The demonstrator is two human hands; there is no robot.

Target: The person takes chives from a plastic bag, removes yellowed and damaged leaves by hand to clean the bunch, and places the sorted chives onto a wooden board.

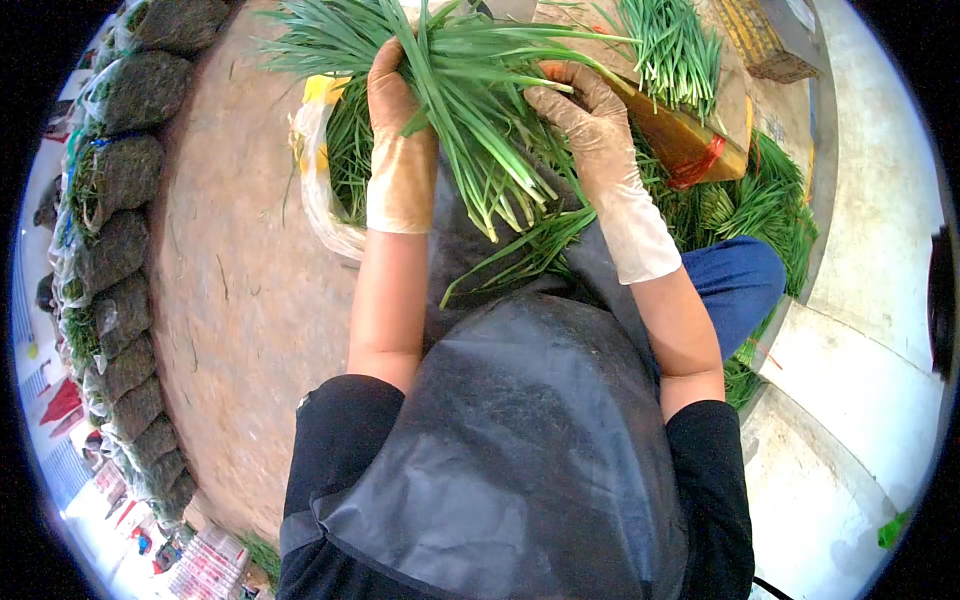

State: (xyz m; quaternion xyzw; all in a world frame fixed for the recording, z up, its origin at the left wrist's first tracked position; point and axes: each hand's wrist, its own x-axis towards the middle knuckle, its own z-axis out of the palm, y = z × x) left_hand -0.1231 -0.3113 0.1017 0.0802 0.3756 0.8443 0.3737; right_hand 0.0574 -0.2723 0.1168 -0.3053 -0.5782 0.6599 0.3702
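My left hand (392, 130), in a stained thin glove, is closed round a loose bunch of garlic chives (470, 120). Long green leaves fan out to the upper left, and the pale cut ends hang down to the right. At the right side of the bunch, my right hand (590, 115), gloved too, pinches the pale end of a stalk between thumb and fingers. Some loose chives (535, 255) lie across my lap on the dark apron (530, 420).
A plastic bag (318, 190) of greens stands beyond my left forearm. On the right, more chives (675, 55) lie on a wooden board (690, 145) with red ties (700, 165), above a large heap (770, 200). Packed bundles (125, 170) line the floor's left edge.
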